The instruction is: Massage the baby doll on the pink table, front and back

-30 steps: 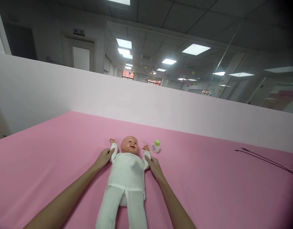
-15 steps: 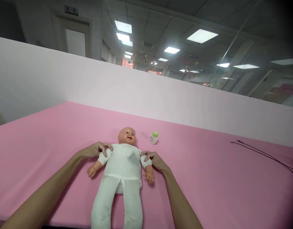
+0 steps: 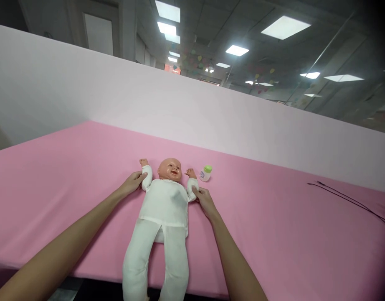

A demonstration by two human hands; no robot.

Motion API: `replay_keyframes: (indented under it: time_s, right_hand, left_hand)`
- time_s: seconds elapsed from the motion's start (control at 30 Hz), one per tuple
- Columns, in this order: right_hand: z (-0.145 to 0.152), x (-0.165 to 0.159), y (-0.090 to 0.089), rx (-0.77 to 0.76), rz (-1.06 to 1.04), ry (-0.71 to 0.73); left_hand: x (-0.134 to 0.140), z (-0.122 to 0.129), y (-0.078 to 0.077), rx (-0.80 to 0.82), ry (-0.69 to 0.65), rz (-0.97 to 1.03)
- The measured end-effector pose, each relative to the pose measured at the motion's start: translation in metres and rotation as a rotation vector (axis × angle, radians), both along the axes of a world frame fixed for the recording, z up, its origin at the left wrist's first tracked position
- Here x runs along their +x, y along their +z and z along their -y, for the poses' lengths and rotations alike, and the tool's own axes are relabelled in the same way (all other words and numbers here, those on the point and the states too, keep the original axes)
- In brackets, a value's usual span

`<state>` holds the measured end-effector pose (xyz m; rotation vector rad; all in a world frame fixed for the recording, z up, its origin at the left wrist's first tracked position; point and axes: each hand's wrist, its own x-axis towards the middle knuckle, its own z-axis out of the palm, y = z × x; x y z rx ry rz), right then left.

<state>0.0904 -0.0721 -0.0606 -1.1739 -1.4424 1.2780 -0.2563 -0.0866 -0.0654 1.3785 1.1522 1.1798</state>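
A baby doll (image 3: pixel 164 205) with a white cloth body lies on its back on the pink table cover (image 3: pixel 261 217). Both of its arms point up beside its head. My left hand (image 3: pixel 133 182) grips the doll's arm on the left side, thumb across the white sleeve. On the other side my right hand (image 3: pixel 205 199) is closed round the other upper arm, with its thumb on the cloth. Some fingers of each hand are hidden behind the doll's arms. The doll's legs hang past the front edge of the table.
Just right of the doll's head stands a small clear bottle with a green lid (image 3: pixel 206 173). Thin black cords (image 3: pixel 352 200) lie at the far right. A white partition (image 3: pixel 180 110) rises along the table's back edge, with glass above it.
Both doll arms have swung from pointing down at its sides to pointing up by its head, my hands moving with them. The camera view has tilted slightly down.
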Motion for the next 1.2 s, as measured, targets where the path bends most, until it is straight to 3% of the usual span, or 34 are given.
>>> replay_keyframes:
  time_s: [0.13,0.23,0.4,0.57,0.67,0.77,0.93,1.1,1.2]
  right_hand:
    - [0.003,-0.009,0.004,-0.039,-0.007,-0.109]
    - [0.004,-0.005,0.005,-0.023,-0.084,-0.029]
    - [0.003,0.009,0.004,-0.007,-0.153,0.1]
    - [0.003,0.016,0.003,0.087,-0.021,0.332]
    - [0.004,0.016,0.003,0.096,0.028,0.368]
    - [0.004,0.015,0.002,0.067,-0.016,0.258]
    - [-0.003,0.008,-0.005,-0.041,-0.113,0.018]
    - [-0.011,-0.001,-0.008,-0.08,0.013,-0.087]
    - [-0.01,-0.008,-0.007,-0.09,0.021,-0.132]
  left_hand:
    - [0.002,-0.002,-0.002,-0.019,0.029,-0.04]
    - [-0.001,0.005,0.008,0.004,-0.007,0.014]
    - [-0.018,0.013,0.025,-0.001,-0.254,0.112]
    - [-0.03,0.007,0.022,0.053,-0.509,-0.012]
    - [-0.032,0.005,0.018,0.075,-0.58,-0.017]
    - [-0.031,0.008,0.019,0.063,-0.498,0.001]
    - [-0.012,0.009,0.017,0.054,-0.197,0.08]
    - [0.008,-0.005,-0.001,0.02,0.177,-0.092]
    - [0.013,-0.009,-0.007,0.02,0.265,-0.131]
